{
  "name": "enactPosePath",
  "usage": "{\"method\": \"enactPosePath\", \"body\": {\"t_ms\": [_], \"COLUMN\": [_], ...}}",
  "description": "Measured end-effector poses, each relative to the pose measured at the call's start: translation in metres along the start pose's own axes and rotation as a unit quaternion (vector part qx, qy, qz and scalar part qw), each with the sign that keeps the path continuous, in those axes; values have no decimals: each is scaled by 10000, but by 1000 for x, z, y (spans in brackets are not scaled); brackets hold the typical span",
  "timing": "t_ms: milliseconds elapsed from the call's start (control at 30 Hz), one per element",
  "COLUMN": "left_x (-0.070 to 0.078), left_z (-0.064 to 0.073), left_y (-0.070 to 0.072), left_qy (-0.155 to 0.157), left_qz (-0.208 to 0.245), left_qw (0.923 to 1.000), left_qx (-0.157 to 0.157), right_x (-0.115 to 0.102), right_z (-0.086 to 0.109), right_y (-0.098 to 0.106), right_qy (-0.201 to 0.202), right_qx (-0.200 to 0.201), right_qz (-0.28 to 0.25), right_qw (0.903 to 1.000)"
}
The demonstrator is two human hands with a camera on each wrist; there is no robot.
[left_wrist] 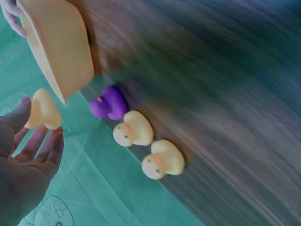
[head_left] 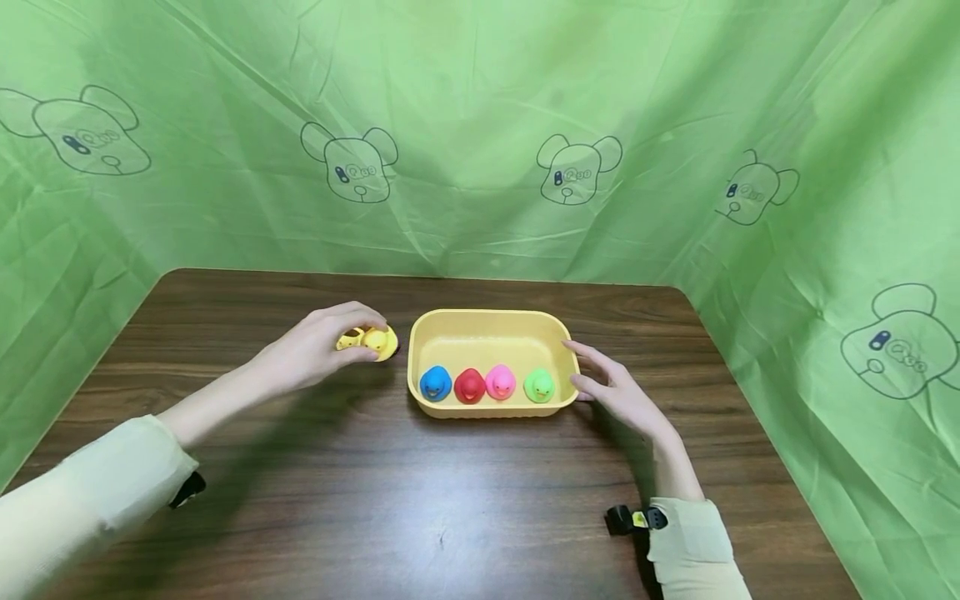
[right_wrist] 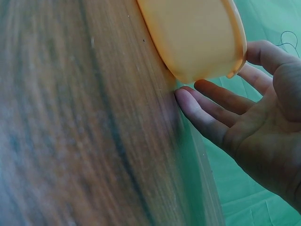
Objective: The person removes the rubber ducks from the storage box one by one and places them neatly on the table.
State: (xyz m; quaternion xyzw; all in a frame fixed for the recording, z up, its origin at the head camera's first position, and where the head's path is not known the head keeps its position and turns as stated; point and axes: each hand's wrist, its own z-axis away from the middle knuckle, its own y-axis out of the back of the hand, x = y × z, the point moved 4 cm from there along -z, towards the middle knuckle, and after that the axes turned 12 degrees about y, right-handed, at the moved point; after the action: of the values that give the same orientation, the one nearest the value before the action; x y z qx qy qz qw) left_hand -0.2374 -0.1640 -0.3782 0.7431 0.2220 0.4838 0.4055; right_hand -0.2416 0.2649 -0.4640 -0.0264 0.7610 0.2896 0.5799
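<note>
My left hand (head_left: 318,346) pinches a yellow rubber duck (left_wrist: 44,110) between thumb and fingertips, raised just left of the yellow plastic basin (head_left: 491,317). Beneath that hand, a purple duck (left_wrist: 110,103) and two more yellow ducks, one nearer (left_wrist: 136,128) and one farther along (left_wrist: 165,160), sit in a row on the table. Within the basin, along its near side, are a blue duck (head_left: 435,383), a red duck (head_left: 470,386), a pink duck (head_left: 501,382) and a green duck (head_left: 539,386). Relaxed, spread fingers of my right hand (head_left: 618,396) touch the basin's right end.
The dark wooden table (head_left: 450,500) carries the basin near its middle. Green fabric (head_left: 465,225) with printed bear outlines hangs behind the table and at both sides. A small black device (head_left: 633,520) is strapped at the right wrist.
</note>
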Motion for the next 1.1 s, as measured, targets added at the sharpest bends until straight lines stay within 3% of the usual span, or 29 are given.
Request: {"method": "enactPosePath", "body": {"t_ms": [233, 367, 867, 1100], "left_x": [-14, -26, -87, -108], "left_z": [16, 25, 45, 49], "left_y": [11, 17, 43, 47], "left_qy": [-324, -344, 324, 558], "left_qz": [-225, -357, -1020, -1087], "left_qw": [9988, 9979, 9923, 9902], "left_qx": [276, 423, 617, 678], "right_x": [0, 0, 1, 0], "right_z": [0, 0, 1, 1], "right_y": [0, 0, 0, 0], "right_qy": [60, 49, 51, 33], "right_qx": [11, -10, 7, 0], "right_qz": [-18, -64, -89, -124], "right_qw": [10000, 10000, 9999, 9999]}}
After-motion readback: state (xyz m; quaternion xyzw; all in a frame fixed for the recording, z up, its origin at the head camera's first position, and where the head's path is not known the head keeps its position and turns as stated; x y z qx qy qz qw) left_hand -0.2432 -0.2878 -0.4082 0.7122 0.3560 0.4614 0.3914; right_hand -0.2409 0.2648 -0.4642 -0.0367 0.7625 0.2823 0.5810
